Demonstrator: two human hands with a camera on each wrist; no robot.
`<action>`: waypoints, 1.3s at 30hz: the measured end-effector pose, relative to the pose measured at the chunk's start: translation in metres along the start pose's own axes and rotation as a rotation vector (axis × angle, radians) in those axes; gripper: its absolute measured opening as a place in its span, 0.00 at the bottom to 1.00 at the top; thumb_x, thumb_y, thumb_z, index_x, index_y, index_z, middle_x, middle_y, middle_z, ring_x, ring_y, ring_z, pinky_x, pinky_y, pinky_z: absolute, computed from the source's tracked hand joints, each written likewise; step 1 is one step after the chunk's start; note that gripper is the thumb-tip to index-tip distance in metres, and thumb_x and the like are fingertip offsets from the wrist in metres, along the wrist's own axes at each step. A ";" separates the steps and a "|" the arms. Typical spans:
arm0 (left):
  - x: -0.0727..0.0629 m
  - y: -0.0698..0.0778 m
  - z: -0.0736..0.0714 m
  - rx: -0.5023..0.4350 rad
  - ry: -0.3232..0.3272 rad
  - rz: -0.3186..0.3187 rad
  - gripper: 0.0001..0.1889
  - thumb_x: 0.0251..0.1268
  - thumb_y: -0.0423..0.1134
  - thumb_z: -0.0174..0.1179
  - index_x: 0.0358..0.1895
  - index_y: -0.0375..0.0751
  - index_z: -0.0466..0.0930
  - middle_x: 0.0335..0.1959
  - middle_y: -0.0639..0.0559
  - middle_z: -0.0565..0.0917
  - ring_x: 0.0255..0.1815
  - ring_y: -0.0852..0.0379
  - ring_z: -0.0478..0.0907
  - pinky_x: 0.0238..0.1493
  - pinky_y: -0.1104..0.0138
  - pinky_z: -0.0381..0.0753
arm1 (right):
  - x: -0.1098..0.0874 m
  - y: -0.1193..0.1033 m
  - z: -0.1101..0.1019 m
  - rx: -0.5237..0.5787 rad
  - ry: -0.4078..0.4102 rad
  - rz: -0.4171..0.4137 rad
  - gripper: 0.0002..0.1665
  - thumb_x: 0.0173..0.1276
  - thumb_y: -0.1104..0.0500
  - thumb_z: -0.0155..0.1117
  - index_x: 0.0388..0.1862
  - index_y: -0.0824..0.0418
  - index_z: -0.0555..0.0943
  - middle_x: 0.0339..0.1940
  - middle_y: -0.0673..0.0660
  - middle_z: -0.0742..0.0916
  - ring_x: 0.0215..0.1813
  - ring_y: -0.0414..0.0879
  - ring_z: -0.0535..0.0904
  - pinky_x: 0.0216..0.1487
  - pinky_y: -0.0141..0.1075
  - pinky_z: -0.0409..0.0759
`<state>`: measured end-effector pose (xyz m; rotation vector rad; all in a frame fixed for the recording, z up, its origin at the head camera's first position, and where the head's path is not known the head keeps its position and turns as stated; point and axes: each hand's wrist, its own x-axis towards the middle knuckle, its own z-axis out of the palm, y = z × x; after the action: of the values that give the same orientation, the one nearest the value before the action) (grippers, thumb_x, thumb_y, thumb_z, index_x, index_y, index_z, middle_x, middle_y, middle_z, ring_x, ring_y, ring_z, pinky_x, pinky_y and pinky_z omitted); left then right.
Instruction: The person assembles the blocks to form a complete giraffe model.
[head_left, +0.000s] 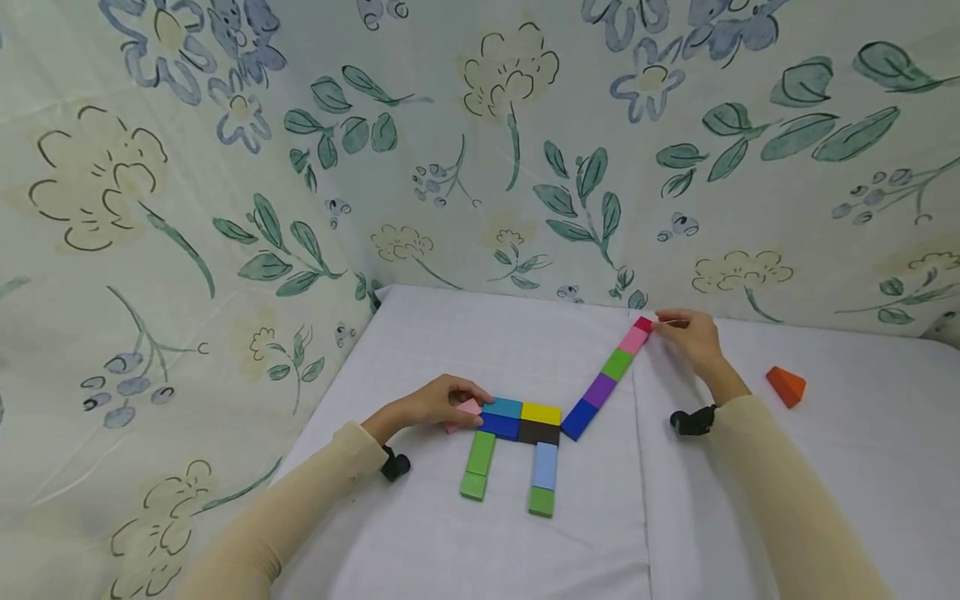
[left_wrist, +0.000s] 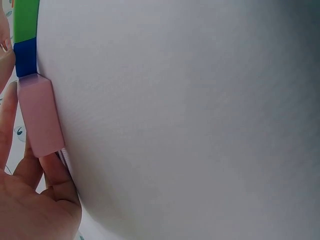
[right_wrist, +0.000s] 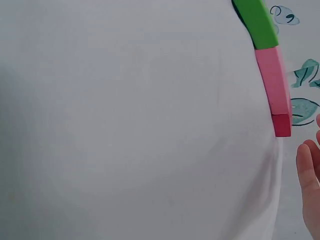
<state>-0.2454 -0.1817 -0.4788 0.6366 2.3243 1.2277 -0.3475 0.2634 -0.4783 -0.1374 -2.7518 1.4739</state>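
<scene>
My left hand (head_left: pixel 438 402) holds a pink block (left_wrist: pixel 41 115) at the left end of a flat figure of coloured blocks. Its fingertips reach the turquoise block (head_left: pixel 502 407) and the thumb is by the blue block (head_left: pixel 498 427). Yellow (head_left: pixel 541 413) and dark brown (head_left: pixel 538 432) blocks continue that body. Below it, two legs run down, one of green blocks (head_left: pixel 481 454), one light blue (head_left: pixel 545 467) over green. A slanted row rises rightward to a small red block (right_wrist: pixel 282 125) beyond a pink one (right_wrist: pixel 273 82). Beside that red end is my right hand (head_left: pixel 693 340), with a small gap in the right wrist view.
An orange-red wedge-shaped block (head_left: pixel 786 387) lies right of my right hand. White cloth (head_left: pixel 592 533) covers the table, with a seam running front to back. A flower-patterned cloth (head_left: pixel 450 125) hangs behind and on the left.
</scene>
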 end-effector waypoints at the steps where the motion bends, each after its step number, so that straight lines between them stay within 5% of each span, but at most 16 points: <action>1: 0.000 0.000 0.000 0.006 0.001 -0.003 0.19 0.61 0.34 0.71 0.56 0.38 0.84 0.56 0.46 0.82 0.51 0.44 0.71 0.53 0.56 0.69 | -0.002 -0.002 -0.003 0.001 0.011 -0.009 0.25 0.77 0.58 0.58 0.68 0.68 0.73 0.63 0.69 0.77 0.63 0.62 0.71 0.64 0.51 0.71; 8: 0.001 -0.001 -0.002 0.028 -0.001 -0.006 0.18 0.61 0.38 0.72 0.55 0.43 0.85 0.54 0.52 0.83 0.48 0.52 0.71 0.50 0.64 0.69 | -0.020 -0.001 -0.034 -0.043 0.080 -0.052 0.27 0.75 0.54 0.61 0.67 0.67 0.75 0.60 0.67 0.78 0.59 0.58 0.73 0.59 0.40 0.77; 15: -0.015 0.035 -0.003 -0.006 -0.010 0.002 0.18 0.63 0.30 0.68 0.56 0.31 0.82 0.56 0.39 0.81 0.51 0.37 0.69 0.51 0.60 0.67 | -0.042 0.017 -0.077 -0.116 0.159 -0.047 0.33 0.72 0.49 0.64 0.67 0.69 0.73 0.61 0.68 0.78 0.58 0.57 0.72 0.45 0.24 0.77; 19: -0.015 0.035 -0.003 -0.010 -0.015 0.012 0.18 0.63 0.30 0.68 0.56 0.30 0.82 0.56 0.38 0.81 0.52 0.37 0.70 0.53 0.57 0.69 | -0.057 0.031 -0.101 -0.166 0.210 0.029 0.39 0.69 0.44 0.66 0.68 0.69 0.71 0.61 0.70 0.76 0.59 0.61 0.70 0.35 0.19 0.70; 27: -0.014 0.033 -0.005 -0.023 -0.030 0.041 0.17 0.63 0.29 0.67 0.55 0.28 0.82 0.56 0.37 0.82 0.57 0.39 0.73 0.62 0.47 0.69 | -0.079 0.064 -0.129 -0.183 0.212 0.211 0.48 0.66 0.41 0.69 0.71 0.72 0.67 0.64 0.72 0.72 0.58 0.64 0.68 0.34 0.32 0.71; 39: -0.014 0.033 -0.003 -0.001 -0.014 0.021 0.18 0.62 0.30 0.68 0.55 0.30 0.82 0.56 0.39 0.82 0.54 0.40 0.72 0.59 0.50 0.70 | -0.087 0.080 -0.125 -0.185 0.216 0.349 0.45 0.64 0.50 0.73 0.68 0.76 0.66 0.59 0.77 0.75 0.55 0.67 0.71 0.46 0.52 0.74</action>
<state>-0.2295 -0.1749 -0.4470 0.6684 2.3107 1.2298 -0.2480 0.4037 -0.4733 -0.7655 -2.7761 1.1681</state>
